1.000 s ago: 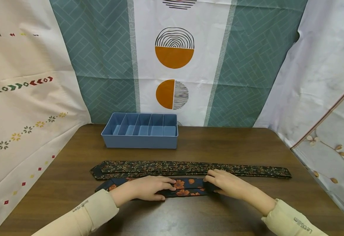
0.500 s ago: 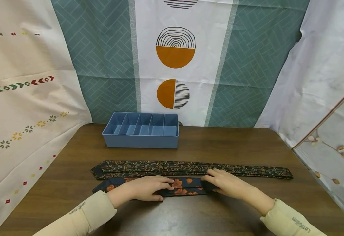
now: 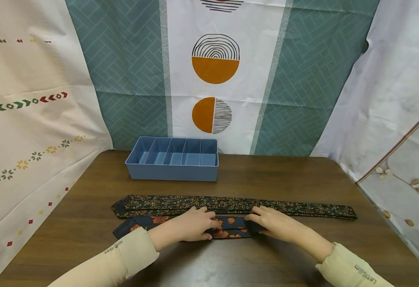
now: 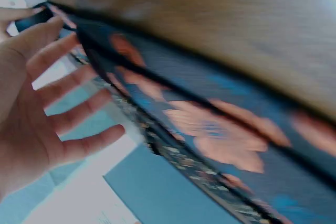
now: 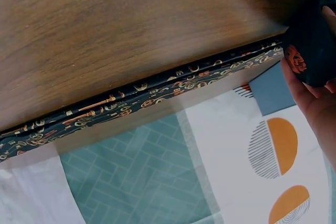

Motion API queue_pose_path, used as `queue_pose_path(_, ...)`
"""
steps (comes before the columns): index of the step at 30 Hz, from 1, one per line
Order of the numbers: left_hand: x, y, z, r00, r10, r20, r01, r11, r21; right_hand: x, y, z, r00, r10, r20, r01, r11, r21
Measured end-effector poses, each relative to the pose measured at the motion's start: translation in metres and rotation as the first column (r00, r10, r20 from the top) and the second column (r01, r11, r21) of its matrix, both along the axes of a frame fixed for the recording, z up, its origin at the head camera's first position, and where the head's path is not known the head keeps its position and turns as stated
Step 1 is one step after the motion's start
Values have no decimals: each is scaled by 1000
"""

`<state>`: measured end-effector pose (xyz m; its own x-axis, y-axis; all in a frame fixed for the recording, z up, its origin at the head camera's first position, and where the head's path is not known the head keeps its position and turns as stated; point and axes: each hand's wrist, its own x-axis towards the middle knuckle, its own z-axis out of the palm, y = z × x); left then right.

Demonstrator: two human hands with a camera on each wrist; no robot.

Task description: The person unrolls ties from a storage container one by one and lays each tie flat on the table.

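A navy necktie with orange flowers (image 3: 232, 221) lies lengthwise on the table before me. My left hand (image 3: 195, 225) is over its middle; in the left wrist view the fingers (image 4: 79, 114) are spread and nearly straight, close to the cloth. At the necktie's right end my right hand (image 3: 277, 224) grips a thick folded or rolled bundle of it, seen as a dark rounded bundle (image 5: 307, 51) in the right wrist view. Some of those fingers are out of frame. Just behind lies a second necktie, black with a small gold pattern (image 3: 227, 203), stretched out flat.
A blue box with several compartments (image 3: 173, 173) stands at the back left of the brown wooden table (image 3: 277, 175). Patterned cloths (image 3: 134, 79) hang behind the table and at both sides.
My left hand has shifted to the right along the floral necktie, baring more of its left end. The right hand keeps its hold with little movement.
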<state>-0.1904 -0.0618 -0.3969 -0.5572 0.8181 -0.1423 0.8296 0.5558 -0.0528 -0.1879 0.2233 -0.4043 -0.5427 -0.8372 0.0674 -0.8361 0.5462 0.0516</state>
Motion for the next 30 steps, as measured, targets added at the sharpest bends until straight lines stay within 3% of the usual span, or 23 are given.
queue_pose_path(3, 1, 10, 3, 997, -16, -70, 15, 1000, -22, -1, 0, 1, 1000, -4, 1, 4, 1000, 8)
queue_pose_path(6, 0, 19, 4, 995, -37, -94, 34, 999, -29, -2, -1, 3, 1000, -11, 3, 11, 1000, 27)
queue_pose_path(16, 4, 51, -2, 998, -49, -47, 46, 996, -71, -3, -1, 2, 1000, 3, -20, -2, 998, 55)
queue_pose_path(25, 17, 66, -8, 999, 43, 22, -40, 988, -150, -1, -1, 2, 1000, -25, -17, 26, 997, 77)
queue_pose_path(30, 19, 67, -9, 993, 96, 64, -87, 987, -132, 1, -2, 4, 998, -49, -28, 52, 995, 86)
